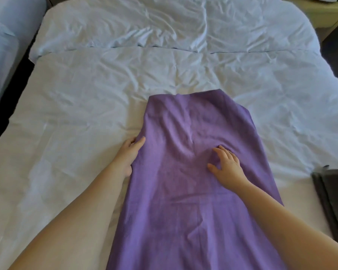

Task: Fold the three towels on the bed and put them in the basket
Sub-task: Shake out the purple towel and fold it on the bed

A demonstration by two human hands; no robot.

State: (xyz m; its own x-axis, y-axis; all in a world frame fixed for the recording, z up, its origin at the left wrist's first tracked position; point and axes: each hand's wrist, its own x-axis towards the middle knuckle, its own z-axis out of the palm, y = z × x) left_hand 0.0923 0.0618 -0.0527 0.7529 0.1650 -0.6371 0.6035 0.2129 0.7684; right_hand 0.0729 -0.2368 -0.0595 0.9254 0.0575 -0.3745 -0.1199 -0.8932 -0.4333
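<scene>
Head view: purple towel (193, 172) lies lengthwise on bed (76, 114), apparently part-folded; left hand (130, 154) pinches its left edge; right hand (227, 165) presses flat, fingers spread; basket unseen; most work remains, I judge.

Purple towel (193, 172) lies flat lengthwise on the white bed (86, 114), slightly creased.

One view only: head-worn, wide-angle, set at the near edge of the bed (76, 117), facing forward and steeply down. Close range: the towel (193, 191) fills centre frame, far bed end at top.
</scene>
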